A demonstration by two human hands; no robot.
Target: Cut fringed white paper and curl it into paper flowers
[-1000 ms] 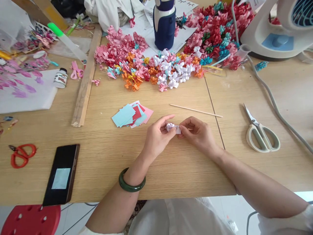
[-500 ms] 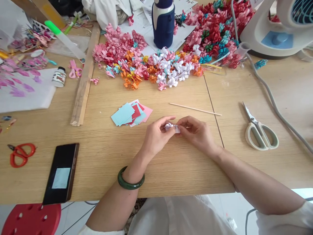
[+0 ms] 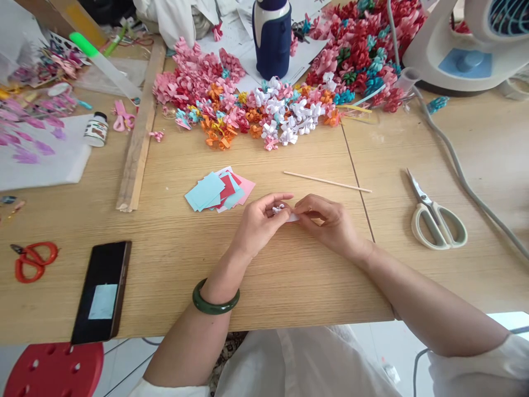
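Between my two hands is a small white paper flower [image 3: 279, 208] with curled petals and a flat white strip at its right end. My left hand [image 3: 260, 223] pinches it between thumb and fingers, and a green bangle [image 3: 215, 309] circles that wrist. Closed over the right end of the strip, my right hand [image 3: 324, 223] has thumb and forefinger pressed together. Just beyond my left hand lies a loose pile of blue, red, pink and white paper pieces [image 3: 206, 190]. A thin wooden stick [image 3: 326, 181] rests beyond my right hand.
Scissors [image 3: 433, 215] lie at the right, by a grey cable [image 3: 463, 165] and a white fan [image 3: 450, 60]. Heaped paper flowers [image 3: 231, 105] and a blue bottle [image 3: 273, 44] are at the back. A phone [image 3: 101, 292], red-handled snips [image 3: 35, 259] and a wooden bar [image 3: 140, 132] are left.
The white strip has tilted and is less visible between my hands, as my fingers shift slightly on it. The whole view has moved a little; the table items stay put.
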